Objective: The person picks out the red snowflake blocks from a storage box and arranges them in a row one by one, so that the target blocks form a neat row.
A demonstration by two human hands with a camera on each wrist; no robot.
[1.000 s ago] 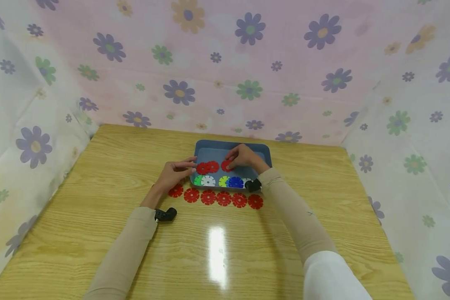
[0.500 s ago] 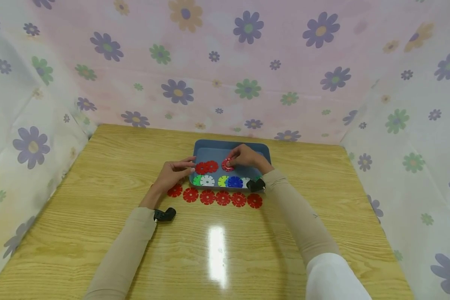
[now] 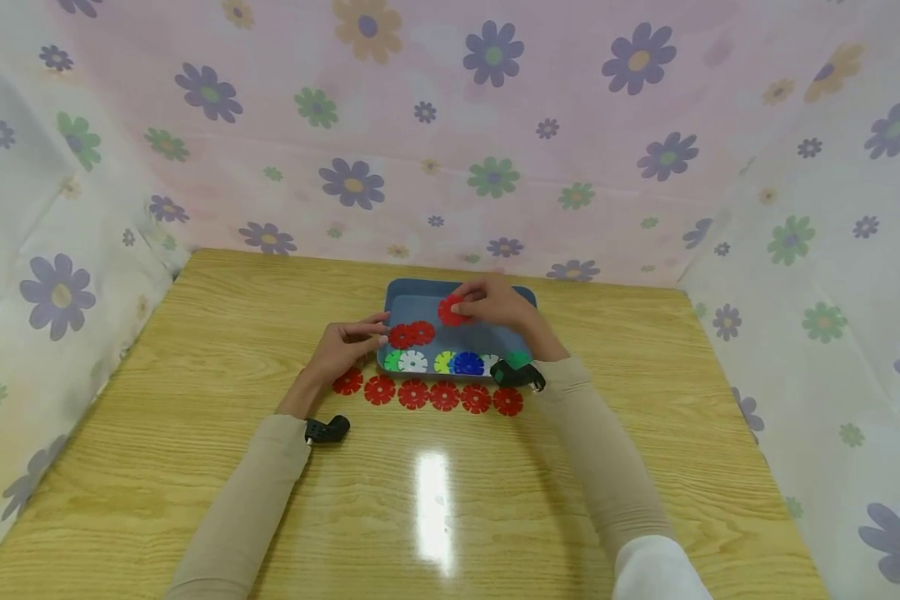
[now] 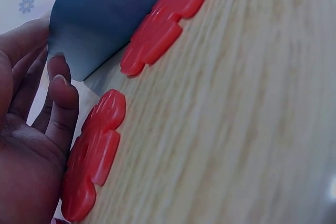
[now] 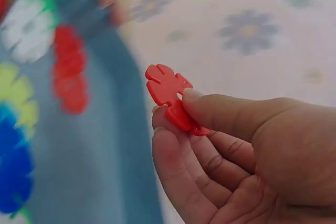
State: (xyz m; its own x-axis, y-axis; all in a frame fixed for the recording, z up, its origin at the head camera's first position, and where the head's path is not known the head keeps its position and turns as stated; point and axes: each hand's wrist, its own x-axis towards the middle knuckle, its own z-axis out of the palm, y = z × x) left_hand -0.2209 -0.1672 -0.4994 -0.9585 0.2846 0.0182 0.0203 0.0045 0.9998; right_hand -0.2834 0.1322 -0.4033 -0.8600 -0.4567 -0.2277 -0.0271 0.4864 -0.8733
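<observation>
My right hand (image 3: 501,302) pinches a red notched plastic disc (image 5: 167,88) between thumb and fingers, raised over the far part of a blue tray (image 3: 487,337). My left hand (image 3: 339,348) stays at the tray's left rim, its fingertips touching or very near it; the contact is partly hidden. Two overlapping red discs (image 3: 411,335) lie inside the tray near those fingers. Along its near side are a white disc (image 3: 413,361), a yellow disc (image 3: 444,362), a dark blue disc (image 3: 468,364) and green ones. Below the left fingers lies a red disc (image 4: 92,153) on the table.
A row of several red discs (image 3: 444,396) lies on the wooden table (image 3: 330,517) just in front of the tray. Flower-printed cloth (image 3: 420,133) hangs behind and at both sides. Each wrist wears a small black camera (image 3: 328,429).
My right hand has lifted the red disc off the tray floor and carried it up and slightly away from me. The left hand keeps its place at the rim.
</observation>
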